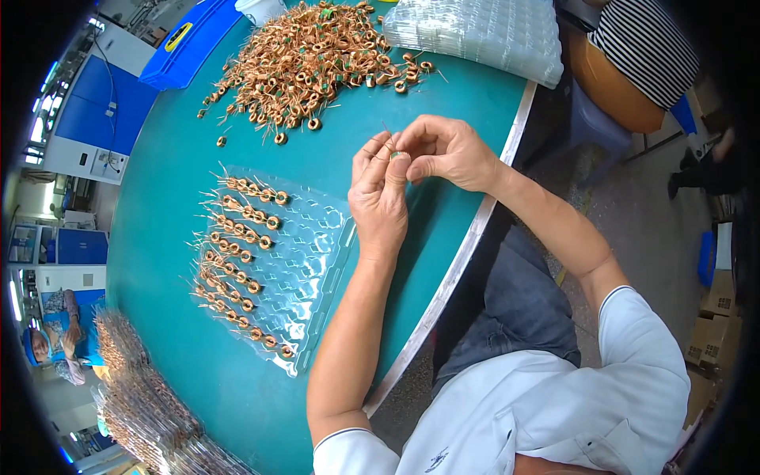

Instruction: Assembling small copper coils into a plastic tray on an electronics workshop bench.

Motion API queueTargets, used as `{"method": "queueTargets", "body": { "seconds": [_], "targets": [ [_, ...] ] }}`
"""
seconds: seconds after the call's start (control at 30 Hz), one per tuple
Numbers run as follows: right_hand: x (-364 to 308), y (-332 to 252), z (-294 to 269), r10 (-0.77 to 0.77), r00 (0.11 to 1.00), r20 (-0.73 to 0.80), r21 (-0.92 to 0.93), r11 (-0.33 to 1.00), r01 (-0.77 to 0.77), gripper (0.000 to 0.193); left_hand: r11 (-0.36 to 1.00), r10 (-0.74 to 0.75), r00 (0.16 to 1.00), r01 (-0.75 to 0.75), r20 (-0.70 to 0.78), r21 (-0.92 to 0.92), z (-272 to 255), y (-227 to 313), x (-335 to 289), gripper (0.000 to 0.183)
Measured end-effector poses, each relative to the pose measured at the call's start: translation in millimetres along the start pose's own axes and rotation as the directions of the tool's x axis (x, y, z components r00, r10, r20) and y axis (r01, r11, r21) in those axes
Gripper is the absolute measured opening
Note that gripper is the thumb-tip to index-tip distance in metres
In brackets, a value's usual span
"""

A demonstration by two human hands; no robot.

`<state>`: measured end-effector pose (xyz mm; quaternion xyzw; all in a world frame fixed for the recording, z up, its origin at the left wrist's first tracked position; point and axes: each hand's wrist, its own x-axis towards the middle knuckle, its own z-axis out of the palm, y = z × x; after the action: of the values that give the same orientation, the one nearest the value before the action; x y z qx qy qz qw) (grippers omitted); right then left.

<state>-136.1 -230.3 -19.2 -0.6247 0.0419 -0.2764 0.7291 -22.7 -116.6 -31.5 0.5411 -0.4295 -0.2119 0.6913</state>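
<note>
Both my hands meet above the teal table [174,166] and pinch one small copper wire coil [398,155] between their fingertips. My left hand [378,198] holds it from below, my right hand [451,150] from the right; thin wire leads stick up from the coil. A clear plastic blister tray [309,261] lies to the left of my left forearm, with several rows of the same coils seated in its left half. A big loose heap of copper coils [305,59] lies at the far side of the table.
A stack of clear blister trays [483,32] sits at the far right of the table, and filled trays [142,412] pile up at the near left. A blue crate [190,39] stands beyond the table. Another person in a striped top [641,47] sits at upper right.
</note>
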Motion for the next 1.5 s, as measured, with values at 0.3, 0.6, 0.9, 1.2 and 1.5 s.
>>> {"method": "queueTargets", "body": {
  "seconds": [0.3, 0.6, 0.9, 1.2, 1.5],
  "targets": [
    [-6, -9, -6, 0.063, 0.993, -0.096, -0.137, 0.988, -0.076, 0.023, 0.963, -0.143, 0.990, 0.135, -0.015, -0.233, -4, 1, 0, 0.027],
    [-7, -6, -5, 0.063, 0.996, -0.059, -0.209, 0.975, -0.074, 0.021, 0.914, -0.221, 0.975, 0.213, 0.017, -0.346, -10, -1, 1, 0.012],
    [-8, -1, -5, 0.024, 1.000, -0.004, -0.193, 0.981, -0.024, 0.014, 0.880, -0.203, 0.979, 0.194, 0.026, -0.434, -12, -5, -2, 0.013],
    [-12, -11, -7, 0.071, 0.992, -0.108, -0.133, 0.987, -0.085, 0.020, 0.902, -0.187, 0.981, 0.192, 0.052, -0.387, -3, 4, 2, 0.025],
    [-11, -21, -7, 0.104, 0.987, -0.118, -0.437, 0.887, -0.146, 0.018, 0.907, -0.231, 0.973, 0.217, 0.005, -0.360, -5, 0, 5, 0.025]
  ]
}}
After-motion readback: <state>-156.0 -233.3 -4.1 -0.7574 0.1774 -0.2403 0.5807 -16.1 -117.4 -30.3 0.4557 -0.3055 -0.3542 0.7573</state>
